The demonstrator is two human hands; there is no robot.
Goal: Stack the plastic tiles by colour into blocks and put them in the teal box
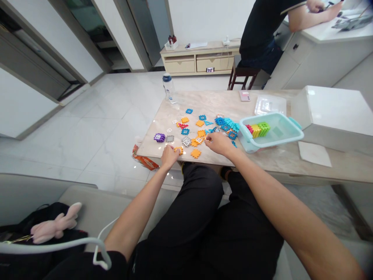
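My left hand (169,156) is at the table's near edge, its fingers closed on an orange interlocking tile (178,150). My right hand (218,142) reaches over the loose tiles with thumb and fingertips drawn together; whatever is between them is too small to make out. Close to its fingertips lie an orange tile with a white grid (199,140) and a plain orange tile (201,133). A grey tile with a white grid (186,141) lies between the hands. Left of them are a purple tile stack (159,137) and a grey tile (169,138). Blue tiles (220,123) are heaped beyond my right hand.
A light-blue basket (276,143) holds red, yellow and green tiles (258,130). Behind it sit a clear lid (270,105) and a pink phone (244,96). A water bottle (168,88) stands at the far left corner, a white box (335,112) to the right. Another person (262,31) sits beyond.
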